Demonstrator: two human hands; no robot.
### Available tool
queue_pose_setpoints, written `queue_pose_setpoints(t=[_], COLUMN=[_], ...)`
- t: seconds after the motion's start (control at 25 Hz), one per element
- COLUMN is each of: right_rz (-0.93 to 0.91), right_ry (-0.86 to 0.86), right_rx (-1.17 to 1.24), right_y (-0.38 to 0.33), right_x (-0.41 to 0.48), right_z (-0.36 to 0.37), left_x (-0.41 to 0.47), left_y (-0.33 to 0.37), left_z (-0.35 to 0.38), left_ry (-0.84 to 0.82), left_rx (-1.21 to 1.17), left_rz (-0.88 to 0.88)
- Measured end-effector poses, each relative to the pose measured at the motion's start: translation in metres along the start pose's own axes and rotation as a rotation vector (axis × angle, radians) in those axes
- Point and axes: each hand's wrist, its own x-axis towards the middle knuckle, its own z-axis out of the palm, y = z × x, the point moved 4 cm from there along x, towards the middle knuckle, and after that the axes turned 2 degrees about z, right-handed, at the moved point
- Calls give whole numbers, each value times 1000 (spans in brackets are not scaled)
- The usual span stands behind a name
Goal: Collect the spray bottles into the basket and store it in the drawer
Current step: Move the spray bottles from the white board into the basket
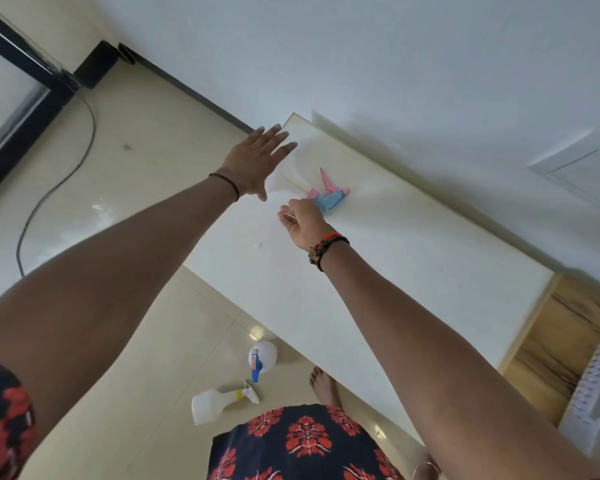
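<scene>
We judge that we are on the collecting step, reaching for the spray bottle (312,188) lying on its side on the white cabinet top (413,258), at about twelve o'clock from us, its pale body towards ten o'clock and its pink and blue trigger head towards three.

Our left hand (257,161) is stretched far out, fingers spread flat, palm down over the bottle's body; we cannot tell if it touches. Our right hand (303,221) sits just at six o'clock of the trigger head, fingers loosely curled and not closed on anything we can make out.

Two more bottles lie on the floor at six o'clock: a round one with a blue head (261,358) and a long white one (219,403). A pale perforated basket (596,393) shows at four o'clock, near the wooden drawer side (551,344).

Next we need to close a hand around the bottle's neck and lift it clear, then carry it towards four o'clock.
</scene>
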Motion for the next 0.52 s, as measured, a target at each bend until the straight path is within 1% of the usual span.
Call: queue_pose_setpoints(t=[0.08, 0.16, 0.24, 0.36, 0.44, 0.52], right_rz=[-5, -10, -6, -16, -52, -95], right_ry=[-7, -19, -37, -79, -120, -169], right_rx=[-35, -45, -50, -59, -13, 59], right_y=[2, 2, 4, 7, 8, 9], right_x=[4, 6, 3, -10, -24, -43], right_z=[-2, -6, -14, -28, -41, -56], left_x=[8, 9, 5, -12, -29, -46], left_y=[0, 2, 6, 26, 50, 78], left_z=[5, 9, 12, 15, 10, 2], left_ry=[-20, 37, 108, 194, 277, 398], left_rx=[13, -76, -257, -592, -810, -933], left_rz=[-17, -58, -111, -158, -193, -230])
